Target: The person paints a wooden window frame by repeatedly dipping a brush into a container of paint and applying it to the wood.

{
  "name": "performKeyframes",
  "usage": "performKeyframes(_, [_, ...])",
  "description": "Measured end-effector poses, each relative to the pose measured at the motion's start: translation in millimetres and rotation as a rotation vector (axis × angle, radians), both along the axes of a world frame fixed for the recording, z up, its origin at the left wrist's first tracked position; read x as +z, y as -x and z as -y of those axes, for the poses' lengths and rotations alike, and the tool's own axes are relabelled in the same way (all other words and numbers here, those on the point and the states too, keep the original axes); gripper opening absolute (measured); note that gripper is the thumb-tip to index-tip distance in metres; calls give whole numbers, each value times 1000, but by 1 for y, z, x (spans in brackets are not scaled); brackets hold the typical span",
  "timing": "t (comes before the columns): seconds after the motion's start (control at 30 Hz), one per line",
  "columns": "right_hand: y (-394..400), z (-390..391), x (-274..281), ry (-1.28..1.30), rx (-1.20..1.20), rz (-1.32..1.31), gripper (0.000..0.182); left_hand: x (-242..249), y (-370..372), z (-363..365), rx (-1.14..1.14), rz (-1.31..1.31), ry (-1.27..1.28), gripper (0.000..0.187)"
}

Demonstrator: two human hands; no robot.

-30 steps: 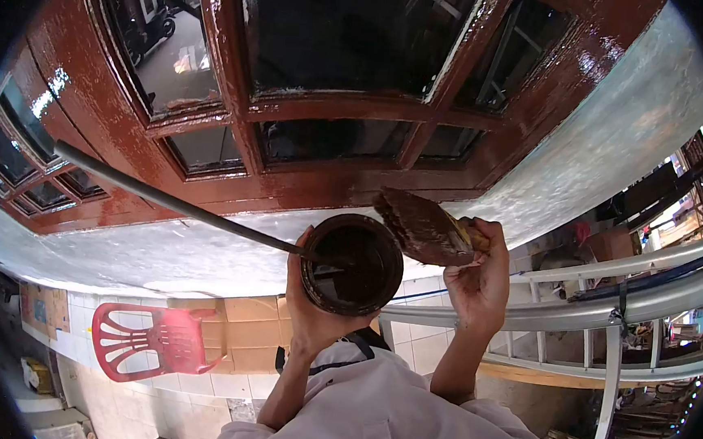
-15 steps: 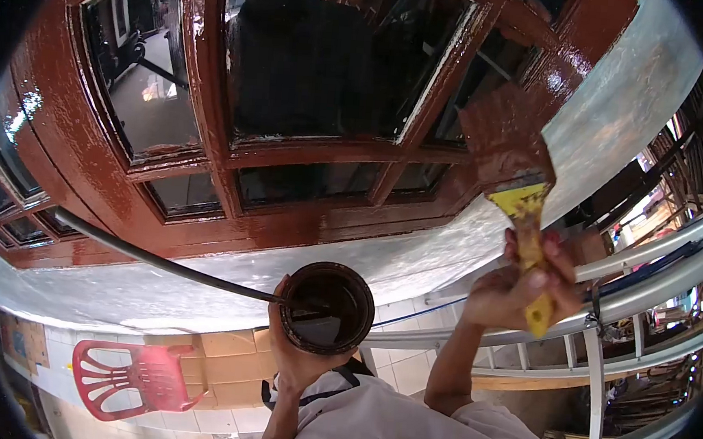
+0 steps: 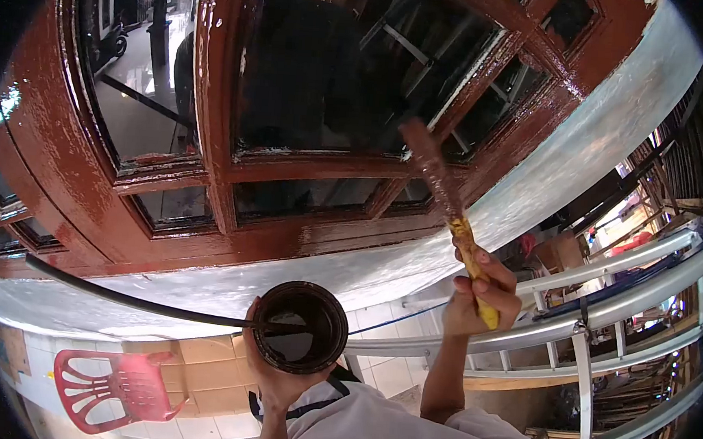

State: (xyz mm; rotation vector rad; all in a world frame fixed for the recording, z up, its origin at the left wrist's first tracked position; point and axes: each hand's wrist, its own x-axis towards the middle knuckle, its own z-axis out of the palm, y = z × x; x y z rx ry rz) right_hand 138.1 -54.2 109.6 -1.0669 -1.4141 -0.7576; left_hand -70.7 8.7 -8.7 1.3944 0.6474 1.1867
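Note:
My left hand (image 3: 275, 381) is wrapped round the side of a round paint can (image 3: 329, 332), dark inside and coated along its rim. A long dark stick (image 3: 142, 303) leans out of the can to the left. My right hand (image 3: 483, 298) grips the yellow handle of a paintbrush (image 3: 466, 242). The brush is turned edge-on, its brown-coated bristles pointing up and left in front of the window frame. Reddish-brown paint shines wet on the wooden frame (image 3: 306, 167) around dark glass panes.
A pale wall (image 3: 601, 147) runs below and right of the frame. An aluminium ladder (image 3: 539, 335) lies at the right. A red plastic chair (image 3: 124, 383) and flattened cardboard (image 3: 210, 377) are at the lower left on white tiles.
My right hand has moved left and slightly down, and the brush has turned from its flat side to its edge. The can in my left hand sits a little lower and further left.

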Motion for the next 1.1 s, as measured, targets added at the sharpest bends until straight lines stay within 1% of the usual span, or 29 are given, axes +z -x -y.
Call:
performKeyframes(0.13, [-8, 18, 9, 70, 96, -42, 27, -11, 1, -4, 15, 34, 49, 114])
performKeyframes(0.27, [-7, 27, 29, 216, -36, 74, 26, -17, 5, -9, 50, -15, -3, 115])
performKeyframes(0.37, [-8, 29, 32, 213, -27, 76, 25, -11, 4, -12, 45, -44, 2, 115])
performKeyframes(0.47, [-5, 28, 39, 236, 34, 98, 23, -15, 4, -13, 30, -35, 28, 115])
performKeyframes(0.6, [-6, 23, 45, 233, 15, 115, 21, -14, 3, -14, 30, -53, 27, 116])
performKeyframes(0.67, [-4, 21, 52, 240, 23, 95, 25, -15, 2, -16, 37, -62, 9, 116])
performKeyframes(0.77, [-1, 21, 56, 252, 44, 70, 26, -4, -1, -17, 33, -68, 30, 116])
performKeyframes(0.87, [-2, 21, 58, 261, 60, 83, 27, -7, -4, -18, 31, -72, -3, 116])
performKeyframes(0.97, [1, 18, 60, 255, 12, 107, 26, -8, -5, -18, 19, -46, 14, 117])
performKeyframes(1.1, [6, 19, 69, 334, 20, 58, 26, -12, -4, -19, 30, -50, 1, 117])
